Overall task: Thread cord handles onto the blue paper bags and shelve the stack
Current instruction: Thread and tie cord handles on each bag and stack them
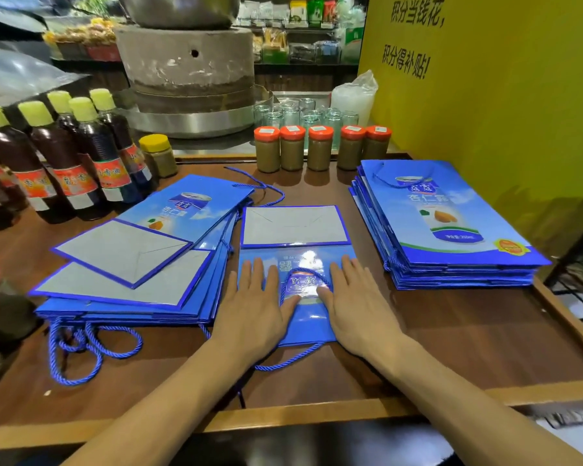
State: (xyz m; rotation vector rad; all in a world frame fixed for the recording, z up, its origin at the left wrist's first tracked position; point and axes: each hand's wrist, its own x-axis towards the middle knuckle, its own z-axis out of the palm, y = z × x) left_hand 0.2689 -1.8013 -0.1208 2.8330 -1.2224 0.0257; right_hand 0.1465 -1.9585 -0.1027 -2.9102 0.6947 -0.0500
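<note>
This is looking like a food shop: packaged goods [298,11] are crowding the top of the frame, labelled sauce bottles [64,159] are standing in rows at left, orange-lidded jars [320,153] are lining up at centre, and a yellow promotional sign [485,95] is rising at upper right.

Blue bags [451,223], grey flaps [293,225], yellow wall [502,95].

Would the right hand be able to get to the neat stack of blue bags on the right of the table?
Probably yes. The right hand lies flat on the middle bag, holding nothing, and the neat stack sits just to its right with only bare table between.
</note>
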